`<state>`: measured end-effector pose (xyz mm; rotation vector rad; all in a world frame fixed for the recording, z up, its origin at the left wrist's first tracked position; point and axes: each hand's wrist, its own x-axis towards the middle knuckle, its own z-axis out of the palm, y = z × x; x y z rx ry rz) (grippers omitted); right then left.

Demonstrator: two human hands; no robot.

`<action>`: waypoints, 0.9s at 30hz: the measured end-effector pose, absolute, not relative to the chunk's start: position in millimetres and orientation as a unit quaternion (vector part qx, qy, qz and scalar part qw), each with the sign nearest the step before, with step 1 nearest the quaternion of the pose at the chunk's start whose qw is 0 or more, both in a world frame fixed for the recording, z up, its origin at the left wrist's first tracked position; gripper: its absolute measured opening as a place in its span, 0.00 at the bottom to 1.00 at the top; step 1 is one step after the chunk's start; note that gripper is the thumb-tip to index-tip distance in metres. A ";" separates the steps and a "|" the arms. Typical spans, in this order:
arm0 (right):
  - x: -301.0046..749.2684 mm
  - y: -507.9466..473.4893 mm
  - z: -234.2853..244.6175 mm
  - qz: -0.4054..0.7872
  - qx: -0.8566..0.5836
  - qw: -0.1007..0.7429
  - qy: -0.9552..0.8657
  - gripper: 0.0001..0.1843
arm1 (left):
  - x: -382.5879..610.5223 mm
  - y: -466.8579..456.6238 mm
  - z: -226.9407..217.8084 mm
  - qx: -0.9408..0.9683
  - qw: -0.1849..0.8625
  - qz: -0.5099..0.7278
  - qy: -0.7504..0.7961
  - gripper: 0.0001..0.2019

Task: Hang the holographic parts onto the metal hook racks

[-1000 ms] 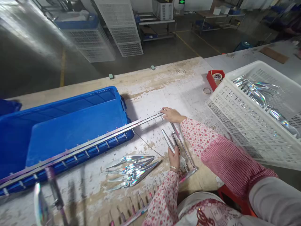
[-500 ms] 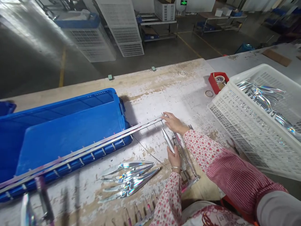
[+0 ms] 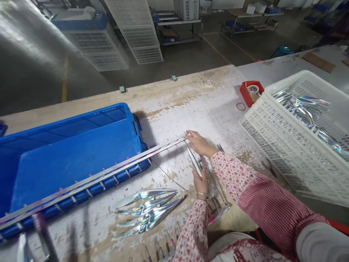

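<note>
My left hand [image 3: 201, 182] is closed around a shiny silver lure-shaped piece [image 3: 194, 160]. Its narrow tip points up, close to the last hook of a long metal rack bar [image 3: 133, 158]; whether they touch I cannot tell. At the bar's right end, my right hand [image 3: 198, 142] pinches the bar between thumb and fingers. A row of short hooks sticks out along the bar, which rests across a blue bin [image 3: 73, 153]. Several more silver lure-shaped pieces [image 3: 152, 211] lie fanned out on the worn table, left of my left hand.
A white perforated crate [image 3: 283, 145] holding several silver pieces stands to the right. Beside it are a red box [image 3: 251, 92] with tape rolls and a pair of pliers [image 3: 269, 168]. More hooked rods [image 3: 218, 193] lie under my hands. Stacked crates [image 3: 95, 47] stand beyond the table.
The silver piece in my left hand has come slightly up, its tip nearer the end hook. My right hand keeps its grip on the bar. The view has shifted slightly.
</note>
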<state>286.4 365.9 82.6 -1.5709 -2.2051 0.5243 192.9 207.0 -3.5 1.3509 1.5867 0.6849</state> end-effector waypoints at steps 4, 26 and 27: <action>285.6 362.6 76.9 0.178 -0.547 0.230 -0.785 0.30 | 181.9 207.4 7.8 0.509 0.526 0.294 0.615 0.23; 309.3 132.0 69.7 0.335 -0.541 0.251 -0.729 0.12 | -54.2 118.9 7.2 0.701 0.167 -0.010 0.693 0.16; 305.0 123.1 65.8 0.351 -0.539 0.242 -0.726 0.12 | -61.3 117.7 8.8 0.705 0.174 -0.004 0.687 0.15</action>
